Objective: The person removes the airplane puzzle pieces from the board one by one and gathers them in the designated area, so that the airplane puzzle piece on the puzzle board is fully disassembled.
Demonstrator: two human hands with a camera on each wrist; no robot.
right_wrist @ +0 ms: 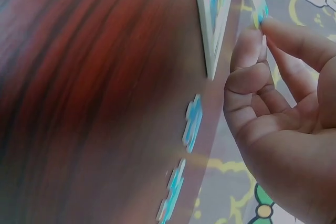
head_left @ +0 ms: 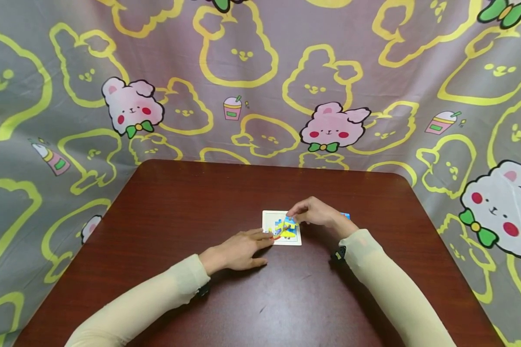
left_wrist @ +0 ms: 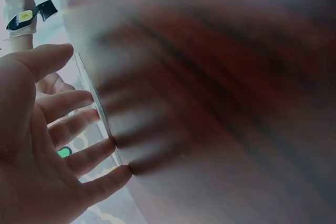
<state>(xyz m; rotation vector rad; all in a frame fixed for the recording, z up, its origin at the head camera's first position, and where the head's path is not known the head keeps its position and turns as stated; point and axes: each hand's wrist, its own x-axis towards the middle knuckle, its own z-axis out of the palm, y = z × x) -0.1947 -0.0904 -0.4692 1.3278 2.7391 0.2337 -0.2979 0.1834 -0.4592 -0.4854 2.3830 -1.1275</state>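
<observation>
A small white-bordered jigsaw board (head_left: 298,241) with a blue and yellow picture lies flat on the table. At its left edge my left hand (head_left: 239,249) rests, fingers stretched out, with fingertips at the board's border. In the left wrist view those fingers (left_wrist: 89,156) are straight and spread along the thin board edge. Over the board's right side, my right hand (head_left: 317,212) pinches a blue and yellow puzzle piece (right_wrist: 258,3) between thumb and fingertip. The right wrist view shows this piece raised, edge-on, near the board's corner (right_wrist: 210,66).
Two loose blue puzzle pieces, one nearer the board (right_wrist: 192,123) and one farther off (right_wrist: 172,190), lie on the dark red-brown table (head_left: 191,193). Past the right wrist, a bit of blue (head_left: 345,215) shows. A patterned cloth (head_left: 260,62) hangs around the table.
</observation>
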